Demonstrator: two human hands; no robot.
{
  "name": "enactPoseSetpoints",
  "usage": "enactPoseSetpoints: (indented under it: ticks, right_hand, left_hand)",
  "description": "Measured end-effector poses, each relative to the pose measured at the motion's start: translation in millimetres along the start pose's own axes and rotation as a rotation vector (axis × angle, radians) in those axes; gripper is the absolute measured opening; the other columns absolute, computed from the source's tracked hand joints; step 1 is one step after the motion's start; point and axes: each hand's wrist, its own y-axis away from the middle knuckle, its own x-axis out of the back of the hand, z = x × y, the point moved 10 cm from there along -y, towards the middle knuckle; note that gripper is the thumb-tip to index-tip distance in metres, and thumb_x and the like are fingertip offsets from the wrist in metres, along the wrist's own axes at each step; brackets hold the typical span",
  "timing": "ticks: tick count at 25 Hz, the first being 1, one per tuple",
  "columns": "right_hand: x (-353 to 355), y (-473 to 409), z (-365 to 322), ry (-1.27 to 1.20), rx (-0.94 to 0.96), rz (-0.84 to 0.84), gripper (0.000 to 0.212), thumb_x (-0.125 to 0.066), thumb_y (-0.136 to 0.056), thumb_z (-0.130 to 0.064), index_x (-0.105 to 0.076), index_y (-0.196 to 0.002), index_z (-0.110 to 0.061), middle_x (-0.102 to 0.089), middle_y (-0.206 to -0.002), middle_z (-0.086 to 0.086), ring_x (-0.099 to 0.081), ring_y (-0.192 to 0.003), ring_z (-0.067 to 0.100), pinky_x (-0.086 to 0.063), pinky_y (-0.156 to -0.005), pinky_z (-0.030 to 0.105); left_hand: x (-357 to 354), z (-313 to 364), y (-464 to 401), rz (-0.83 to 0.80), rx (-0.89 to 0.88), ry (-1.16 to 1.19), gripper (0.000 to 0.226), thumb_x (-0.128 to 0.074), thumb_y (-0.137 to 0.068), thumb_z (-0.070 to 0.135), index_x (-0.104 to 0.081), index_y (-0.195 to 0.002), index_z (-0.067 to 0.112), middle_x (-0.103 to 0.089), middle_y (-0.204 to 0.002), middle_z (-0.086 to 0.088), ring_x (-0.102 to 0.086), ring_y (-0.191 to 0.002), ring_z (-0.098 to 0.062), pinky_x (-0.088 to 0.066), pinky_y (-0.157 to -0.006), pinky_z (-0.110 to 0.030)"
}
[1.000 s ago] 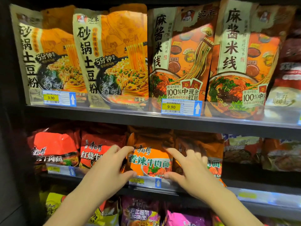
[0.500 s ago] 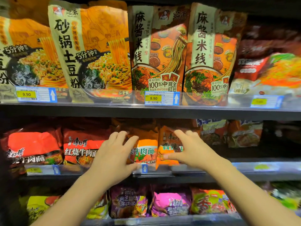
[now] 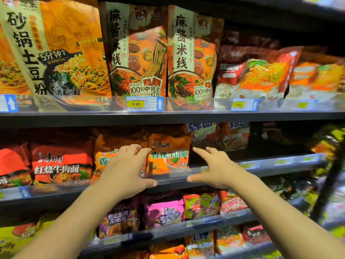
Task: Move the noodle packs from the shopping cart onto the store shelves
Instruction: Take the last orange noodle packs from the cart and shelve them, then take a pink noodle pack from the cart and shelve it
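Your left hand (image 3: 123, 171) lies spread, fingers on the left orange pack (image 3: 104, 157) at the middle shelf's (image 3: 270, 165) front edge. Your right hand (image 3: 214, 169) is spread too, holding nothing, beside the right orange pack (image 3: 168, 154), before a dark gap (image 3: 196, 156). Since half a second ago, that pack stands upright and your right hand has let go.

The two middle-shelf noodle packs (image 3: 169, 156) are orange with green lettering; the pack to their left (image 3: 61, 165) is red with white lettering. Below sit purple-and-pink packs (image 3: 164, 212). Upper tall bags (image 3: 136, 51) are orange with cream panels and black characters. The price tag (image 3: 143, 104) is yellow, white and blue.
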Motion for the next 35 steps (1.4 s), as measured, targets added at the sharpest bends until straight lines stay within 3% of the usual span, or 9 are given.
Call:
enactPoseSetpoints:
  ticks: [4,8,19,24,27,35]
  right_hand:
    - [14,36,56,-0.041,-0.066,0.012,0.109,-0.069,-0.075,-0.076,-0.006,-0.160,-0.048,-0.009,-0.171,0.003,-0.007,-0.156,0.031,-0.028,-0.121,0.055]
    - [31,84,133,-0.029,-0.163,0.007,0.109,-0.067,-0.075,-0.078,-0.007,-0.161,-0.046,-0.004,-0.171,0.003,-0.003,-0.157,0.030,-0.027,-0.122,0.055]
    - [75,266,378,0.000,-0.463,0.030,0.109,-0.066,-0.074,-0.081,-0.014,-0.161,-0.040,-0.010,-0.170,0.006,-0.009,-0.156,0.034,-0.025,-0.123,0.055]
    - [93,349,483,0.028,-0.645,0.039,0.110,-0.064,-0.070,-0.085,-0.014,-0.160,-0.043,-0.017,-0.168,0.009,-0.016,-0.154,0.036,-0.029,-0.121,0.054]
    - [104,387,532,0.053,-0.738,0.041,0.111,-0.062,-0.072,-0.085,-0.015,-0.161,-0.039,-0.015,-0.169,0.009,-0.013,-0.155,0.036,-0.027,-0.122,0.055]
    - [120,440,664,0.042,-0.975,0.053,0.107,-0.065,-0.074,-0.081,-0.013,-0.160,-0.043,-0.013,-0.170,0.007,-0.010,-0.155,0.036,-0.026,-0.122,0.056]
  left_hand:
    - [-14,60,-8,-0.130,-0.068,0.011,0.104,-0.068,-0.070,0.077,-0.022,-0.155,0.041,-0.028,-0.160,0.011,-0.027,-0.147,-0.016,-0.039,-0.114,-0.042]
    - [-38,143,-12,-0.278,-0.138,-0.002,0.107,-0.066,-0.070,0.079,-0.016,-0.158,0.042,-0.025,-0.164,0.011,-0.024,-0.150,-0.017,-0.036,-0.116,-0.041]
    - [-91,445,-15,-0.388,-0.404,0.024,0.106,-0.058,-0.075,0.082,-0.011,-0.160,0.038,-0.022,-0.165,0.007,-0.019,-0.153,-0.021,-0.032,-0.117,-0.051]
    - [-120,585,-19,-0.436,-0.570,0.051,0.106,-0.057,-0.075,0.084,-0.011,-0.159,0.038,-0.027,-0.162,0.004,-0.025,-0.150,-0.024,-0.036,-0.115,-0.048]
    - [-131,655,-26,-0.439,-0.659,0.079,0.106,-0.058,-0.074,0.084,-0.010,-0.158,0.041,-0.033,-0.160,0.003,-0.029,-0.148,-0.024,-0.037,-0.114,-0.047]
    - [-173,827,-72,-0.467,-0.866,0.131,0.105,-0.057,-0.075,0.084,-0.012,-0.159,0.041,-0.024,-0.165,0.003,-0.024,-0.151,-0.023,-0.039,-0.111,-0.047]
